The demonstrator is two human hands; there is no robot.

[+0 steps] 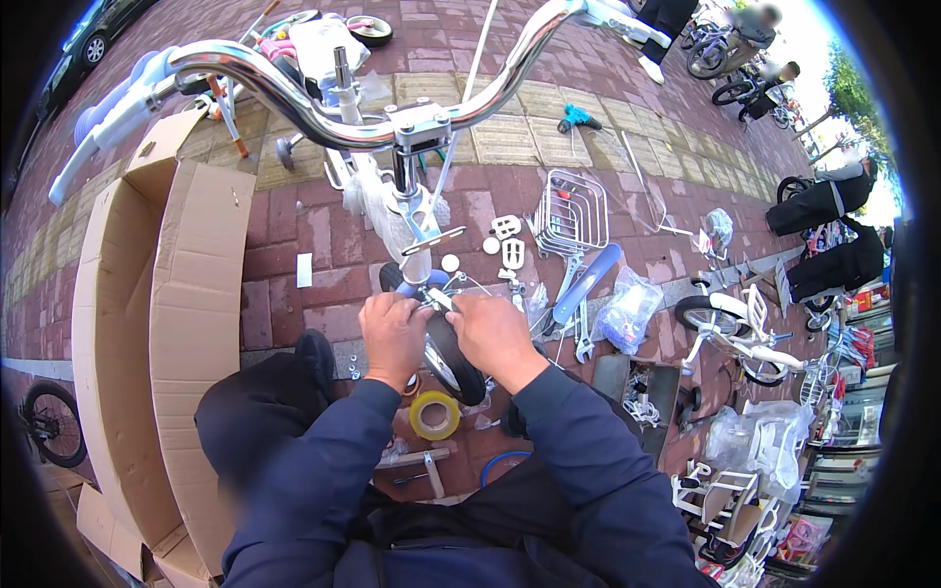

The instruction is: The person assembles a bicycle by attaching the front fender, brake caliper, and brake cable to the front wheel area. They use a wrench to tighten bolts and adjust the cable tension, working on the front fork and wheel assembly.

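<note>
Black front wheel [453,358] sits half hidden beneath our left hand [390,336] and right hand [492,333]; both grasp a small metal part [437,303], indistinct.

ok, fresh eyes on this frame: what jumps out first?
The chrome handlebar sweeps across the top, huge and close to the camera. Below it at centre, the left hand and right hand meet on the small bike's front wheel. A big open cardboard box fills the left, and a wire basket with loose parts lies on the brick paving.
</note>
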